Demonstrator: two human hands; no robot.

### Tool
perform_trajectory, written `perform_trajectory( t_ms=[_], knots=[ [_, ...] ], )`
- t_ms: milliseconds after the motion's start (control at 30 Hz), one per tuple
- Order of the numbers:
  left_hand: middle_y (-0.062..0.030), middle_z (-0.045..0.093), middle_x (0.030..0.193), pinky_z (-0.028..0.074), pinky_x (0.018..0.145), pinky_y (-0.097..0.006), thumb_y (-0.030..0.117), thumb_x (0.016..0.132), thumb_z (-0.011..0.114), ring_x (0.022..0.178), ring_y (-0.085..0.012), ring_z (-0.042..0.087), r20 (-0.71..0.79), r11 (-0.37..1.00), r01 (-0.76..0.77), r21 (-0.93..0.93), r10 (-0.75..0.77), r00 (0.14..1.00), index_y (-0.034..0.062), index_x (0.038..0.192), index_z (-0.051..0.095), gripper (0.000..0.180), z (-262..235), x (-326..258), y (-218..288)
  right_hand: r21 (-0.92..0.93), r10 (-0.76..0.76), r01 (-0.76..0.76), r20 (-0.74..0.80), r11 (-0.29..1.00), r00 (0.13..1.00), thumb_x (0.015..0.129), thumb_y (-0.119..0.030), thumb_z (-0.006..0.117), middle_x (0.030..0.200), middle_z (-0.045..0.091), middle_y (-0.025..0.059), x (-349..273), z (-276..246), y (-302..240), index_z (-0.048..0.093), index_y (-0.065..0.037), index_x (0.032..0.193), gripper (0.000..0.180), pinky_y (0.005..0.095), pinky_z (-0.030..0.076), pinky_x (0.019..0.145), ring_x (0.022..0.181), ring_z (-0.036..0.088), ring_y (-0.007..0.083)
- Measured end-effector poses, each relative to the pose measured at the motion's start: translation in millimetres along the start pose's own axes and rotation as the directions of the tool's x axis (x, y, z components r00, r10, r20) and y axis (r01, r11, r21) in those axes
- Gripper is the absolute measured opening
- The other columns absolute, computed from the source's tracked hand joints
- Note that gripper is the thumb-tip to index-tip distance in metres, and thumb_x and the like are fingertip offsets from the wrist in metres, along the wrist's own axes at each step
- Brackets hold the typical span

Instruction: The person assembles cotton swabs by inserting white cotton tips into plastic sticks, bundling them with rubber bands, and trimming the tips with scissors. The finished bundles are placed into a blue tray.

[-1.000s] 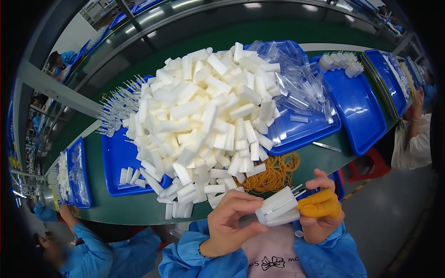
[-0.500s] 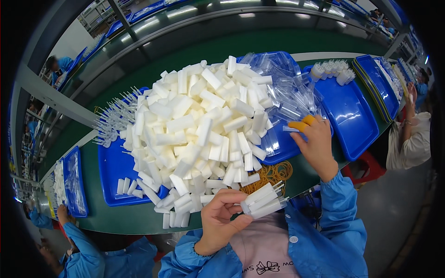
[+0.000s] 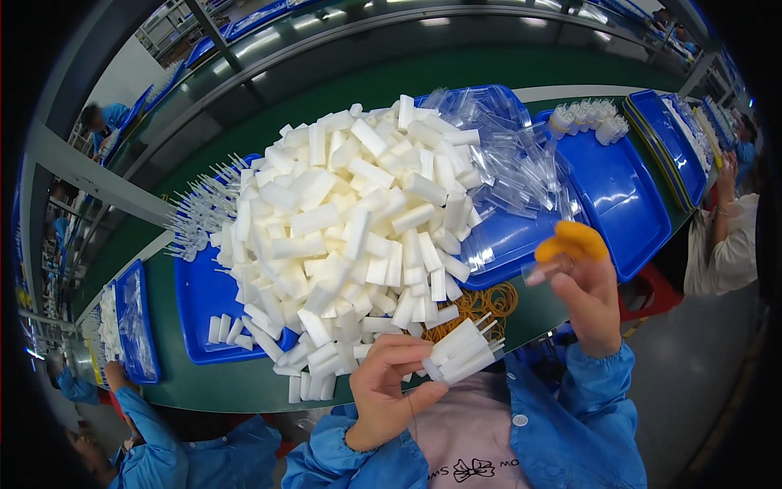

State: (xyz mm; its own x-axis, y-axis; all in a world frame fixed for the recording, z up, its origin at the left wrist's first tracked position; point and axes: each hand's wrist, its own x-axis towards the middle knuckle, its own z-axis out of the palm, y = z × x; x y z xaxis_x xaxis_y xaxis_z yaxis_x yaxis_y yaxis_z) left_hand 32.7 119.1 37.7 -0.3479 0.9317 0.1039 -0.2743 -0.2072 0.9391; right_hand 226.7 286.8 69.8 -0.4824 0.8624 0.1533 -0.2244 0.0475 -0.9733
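Observation:
My left hand (image 3: pixel 391 395) is closed around a bundle of white foam sleeves (image 3: pixel 463 352) with thin, pale tube ends sticking out to the right. Yellow finger cots (image 3: pixel 574 241) cover some fingers of my right hand (image 3: pixel 593 300), which is raised over the table's near edge. Between its fingertips is a short clear plastic tube (image 3: pixel 537 274), partly blurred. Just left of centre rises a big pile of white foam sleeves (image 3: pixel 350 212). Clear plastic tubes (image 3: pixel 517 163) lie heaped in a blue tray beyond my right hand.
Yellow-brown rubber bands (image 3: pixel 482 310) lie between the pile and my hands. Thin-stemmed white parts (image 3: pixel 204 204) fill the left of a blue tray (image 3: pixel 199 301). Finished-looking white bundles (image 3: pixel 590 118) stand in another blue tray (image 3: pixel 623 200) at right. Co-workers sit on both sides.
My right hand has come away from the clear tubes, toward me and slightly right, with a clear tube in its fingers. My left hand stays nearly in place with the bundle.

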Motion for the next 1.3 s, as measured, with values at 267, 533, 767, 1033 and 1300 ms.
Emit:
perform_trajectory(
  t_ms=[267, 533, 767, 1033, 1300],
  knots=[
    [-0.0152, 0.061, 0.102, 0.051, 0.075, -0.028, 0.005, 0.059, 0.085, 0.091, -0.0203, 0.061, 0.053, 0.867, -0.282, 0.411, 0.286, 0.957, -0.0002, 0.096, 0.066, 0.042, 7, -1, 8, -0.112, -0.082, 0.076, -0.057, 0.991, 0.995, 0.092, -0.019, 0.053, 0.077, 0.063, 0.0100, -29, 13, -4, 0.059, 0.004, 0.097, 0.024, 0.0227, 0.049, 0.056, 0.062, 0.058, 0.0106],
    [-0.0151, 0.063, 0.099, 0.052, 0.070, -0.028, 0.008, 0.057, 0.087, 0.085, -0.0207, 0.062, 0.049, 0.839, -0.309, 0.447, 0.322, 0.946, 0.0003, 0.094, 0.067, 0.042, 8, -2, 9, -0.068, 0.069, -0.070, -0.018, 0.995, 0.997, 0.092, -0.020, 0.053, 0.074, 0.062, 0.0071, -24, 20, 0, 0.061, 0.004, 0.094, 0.025, 0.0192, 0.043, 0.049, 0.055, 0.052, 0.0066],
    [-0.0155, 0.062, 0.099, 0.051, 0.073, -0.029, 0.009, 0.058, 0.086, 0.087, -0.0213, 0.062, 0.040, 0.854, -0.292, 0.430, 0.305, 0.952, 0.0000, 0.094, 0.067, 0.042, 7, 0, 9, -0.036, 0.089, -0.090, -0.040, 0.995, 0.995, 0.093, -0.022, 0.054, 0.074, 0.062, 0.0064, -19, 17, 5, 0.062, 0.002, 0.095, 0.026, 0.0183, 0.041, 0.049, 0.055, 0.050, 0.0058],
    [-0.0153, 0.063, 0.097, 0.051, 0.073, -0.029, 0.009, 0.058, 0.086, 0.087, -0.0214, 0.062, 0.026, 0.874, -0.266, 0.407, 0.280, 0.960, -0.0001, 0.094, 0.067, 0.042, 9, 1, 7, -0.037, 0.086, -0.087, -0.013, 0.996, 0.996, 0.092, -0.018, 0.052, 0.072, 0.062, 0.0057, -21, 17, 4, 0.062, 0.003, 0.095, 0.023, 0.0176, 0.040, 0.048, 0.053, 0.049, 0.0046],
    [-0.0154, 0.063, 0.096, 0.051, 0.072, -0.029, 0.008, 0.059, 0.086, 0.084, -0.0215, 0.062, 0.045, 0.872, -0.274, 0.405, 0.280, 0.959, -0.0011, 0.095, 0.067, 0.042, 13, 4, 7, -0.051, 0.130, -0.127, 0.075, 0.991, 0.989, 0.090, -0.017, 0.056, 0.068, 0.062, 0.0048, -21, 20, 0, 0.064, 0.002, 0.094, 0.021, 0.0175, 0.039, 0.046, 0.051, 0.049, 0.0038]
  ],
)
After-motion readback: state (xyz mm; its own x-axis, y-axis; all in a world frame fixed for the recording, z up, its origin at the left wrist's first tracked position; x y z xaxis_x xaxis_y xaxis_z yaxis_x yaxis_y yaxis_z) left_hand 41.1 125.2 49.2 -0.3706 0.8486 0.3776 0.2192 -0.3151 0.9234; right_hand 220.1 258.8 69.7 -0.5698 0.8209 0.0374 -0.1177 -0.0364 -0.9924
